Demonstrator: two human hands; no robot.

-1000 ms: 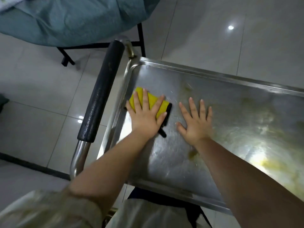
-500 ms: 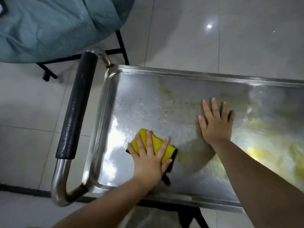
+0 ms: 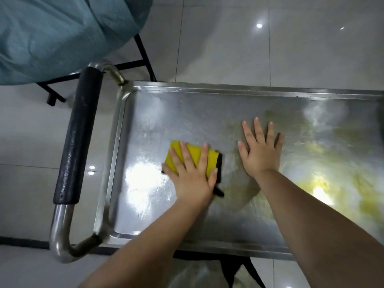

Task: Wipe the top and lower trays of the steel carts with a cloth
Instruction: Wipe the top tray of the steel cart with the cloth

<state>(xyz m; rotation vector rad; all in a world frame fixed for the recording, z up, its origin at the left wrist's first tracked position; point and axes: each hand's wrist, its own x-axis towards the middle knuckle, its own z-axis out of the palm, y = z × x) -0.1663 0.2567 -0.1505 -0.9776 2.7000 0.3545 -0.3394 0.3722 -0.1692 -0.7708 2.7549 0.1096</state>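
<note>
Seen from the head camera, the left hand presses the yellow cloth flat with straight, spread fingers on the steel cart's top tray, toward its left end where the black-gripped handle runs, while the right hand lies just beside it, splayed wide, palm on the wet steel.

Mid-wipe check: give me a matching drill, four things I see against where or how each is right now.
1 left hand
2 right hand
3 cart handle
4 teal fabric

a flat on the bare tray
b upper left, beyond the tray
c pressing the yellow cloth
d black sleeve, tray's left end

Pairs: 1-c, 2-a, 3-d, 4-b
</note>
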